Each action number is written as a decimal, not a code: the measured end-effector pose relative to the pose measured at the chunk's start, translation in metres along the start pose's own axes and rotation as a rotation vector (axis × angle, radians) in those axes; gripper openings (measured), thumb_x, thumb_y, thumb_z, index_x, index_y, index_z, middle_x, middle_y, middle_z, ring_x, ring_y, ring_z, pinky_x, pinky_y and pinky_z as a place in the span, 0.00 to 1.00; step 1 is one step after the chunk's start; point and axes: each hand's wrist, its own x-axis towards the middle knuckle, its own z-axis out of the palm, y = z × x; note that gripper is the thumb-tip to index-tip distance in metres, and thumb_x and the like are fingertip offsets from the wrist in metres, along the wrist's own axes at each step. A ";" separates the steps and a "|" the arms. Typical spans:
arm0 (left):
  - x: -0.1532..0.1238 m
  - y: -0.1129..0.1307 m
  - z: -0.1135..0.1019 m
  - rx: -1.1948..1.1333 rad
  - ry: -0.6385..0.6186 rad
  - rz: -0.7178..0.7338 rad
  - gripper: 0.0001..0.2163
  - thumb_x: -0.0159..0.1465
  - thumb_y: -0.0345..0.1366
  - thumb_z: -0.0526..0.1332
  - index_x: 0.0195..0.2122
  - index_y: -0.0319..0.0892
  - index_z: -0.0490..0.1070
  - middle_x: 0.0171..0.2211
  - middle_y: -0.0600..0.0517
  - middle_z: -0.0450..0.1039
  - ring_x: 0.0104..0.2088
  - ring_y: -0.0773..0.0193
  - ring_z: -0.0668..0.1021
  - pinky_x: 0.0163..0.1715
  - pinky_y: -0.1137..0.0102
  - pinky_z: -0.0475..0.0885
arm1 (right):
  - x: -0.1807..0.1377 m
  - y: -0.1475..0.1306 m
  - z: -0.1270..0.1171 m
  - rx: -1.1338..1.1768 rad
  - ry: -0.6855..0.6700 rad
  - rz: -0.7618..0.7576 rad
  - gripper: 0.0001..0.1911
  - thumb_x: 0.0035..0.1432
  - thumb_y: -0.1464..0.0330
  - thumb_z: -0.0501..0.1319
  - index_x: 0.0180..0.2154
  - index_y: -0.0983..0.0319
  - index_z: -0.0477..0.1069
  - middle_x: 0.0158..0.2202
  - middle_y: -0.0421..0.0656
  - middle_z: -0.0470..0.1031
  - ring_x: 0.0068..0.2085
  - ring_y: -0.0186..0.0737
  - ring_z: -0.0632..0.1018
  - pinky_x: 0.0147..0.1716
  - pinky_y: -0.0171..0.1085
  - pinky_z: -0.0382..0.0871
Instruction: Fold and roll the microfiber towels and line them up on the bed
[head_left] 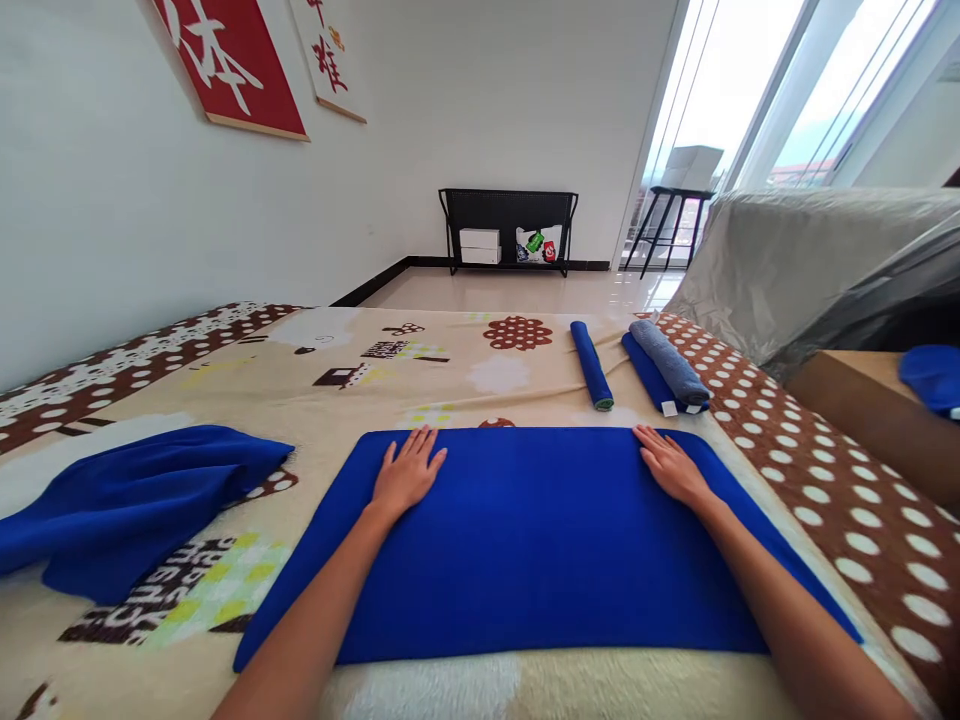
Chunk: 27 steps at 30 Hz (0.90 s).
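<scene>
A blue cloth (540,540) lies spread flat in front of me, its near edge toward my body. My left hand (407,470) rests flat on its far left part, fingers spread. On the far right part my right hand (670,466) lies flat too, fingertips at the far edge. Neither hand grips anything. To the left is a crumpled blue cloth (165,490), apart from the flat one. Beyond the right hand lie a rolled blue cloth (591,365) and a grey-blue roll (669,360) resting on a folded blue cloth (637,372) with white tags.
A patterned blanket (450,370) with a brown dotted border covers the surface. At right stands a cardboard box (840,400) with another blue cloth (934,378) on it. A plastic-covered piece of furniture (832,240) is behind it. A black rack (510,210) stands by the far wall.
</scene>
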 end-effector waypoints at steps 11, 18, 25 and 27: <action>-0.011 -0.084 -0.010 0.062 0.018 -0.260 0.31 0.69 0.50 0.39 0.70 0.40 0.48 0.71 0.47 0.47 0.70 0.55 0.52 0.66 0.48 0.46 | -0.022 0.080 -0.006 -0.032 0.043 0.334 0.32 0.68 0.59 0.37 0.67 0.67 0.53 0.68 0.49 0.57 0.69 0.44 0.56 0.68 0.51 0.45; -0.003 0.009 -0.033 0.028 0.038 -0.104 0.27 0.70 0.42 0.43 0.69 0.39 0.51 0.70 0.43 0.49 0.70 0.51 0.52 0.65 0.41 0.37 | -0.004 -0.019 -0.013 0.011 0.078 0.262 0.30 0.71 0.58 0.41 0.67 0.67 0.52 0.69 0.56 0.50 0.70 0.52 0.49 0.66 0.62 0.36; 0.015 0.186 0.007 -0.085 0.045 0.206 0.24 0.71 0.40 0.49 0.67 0.45 0.55 0.69 0.47 0.54 0.68 0.56 0.57 0.67 0.53 0.49 | 0.038 -0.192 0.031 0.125 0.006 -0.205 0.29 0.68 0.55 0.53 0.65 0.59 0.57 0.67 0.49 0.58 0.66 0.49 0.61 0.66 0.57 0.47; 0.014 0.194 0.017 -0.107 0.058 0.194 0.23 0.71 0.43 0.50 0.67 0.45 0.56 0.68 0.45 0.55 0.67 0.54 0.59 0.66 0.49 0.50 | 0.036 -0.203 0.035 0.129 0.006 -0.226 0.27 0.69 0.59 0.51 0.66 0.59 0.57 0.67 0.48 0.58 0.67 0.46 0.60 0.66 0.54 0.47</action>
